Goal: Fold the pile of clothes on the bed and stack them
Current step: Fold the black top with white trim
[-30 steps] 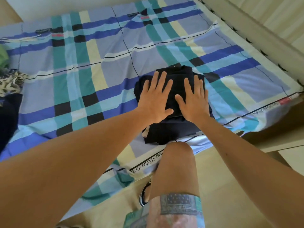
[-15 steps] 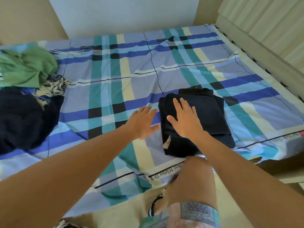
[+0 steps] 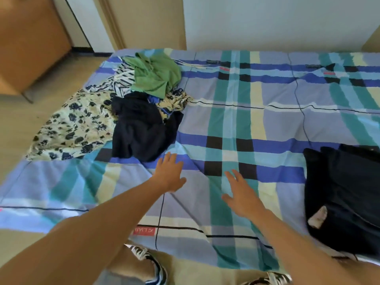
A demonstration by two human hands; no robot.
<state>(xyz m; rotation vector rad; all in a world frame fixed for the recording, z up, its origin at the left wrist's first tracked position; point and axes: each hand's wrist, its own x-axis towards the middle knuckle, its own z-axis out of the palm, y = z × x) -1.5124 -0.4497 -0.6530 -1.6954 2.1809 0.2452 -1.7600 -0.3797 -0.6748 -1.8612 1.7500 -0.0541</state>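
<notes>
A loose pile of clothes lies at the bed's far left: a green garment (image 3: 156, 75) on top, a striped piece (image 3: 121, 79), a cream floral garment (image 3: 76, 124) spreading to the left edge, and a crumpled dark navy garment (image 3: 139, 128) nearest me. A folded dark navy stack (image 3: 345, 192) sits at the right, with a white label showing. My left hand (image 3: 169, 173) hovers open just short of the crumpled navy garment. My right hand (image 3: 240, 192) is open over the bare sheet, apart from the stack. Both hands hold nothing.
The bed (image 3: 246, 124) carries a blue, teal and cream plaid sheet. A wooden cabinet (image 3: 30, 42) stands on the floor at the far left. My feet in striped shoes (image 3: 152, 264) stand at the bed's near edge.
Both hands have left the folded navy stack and moved left across the sheet. My view has swung left, bringing the loose pile into full sight.
</notes>
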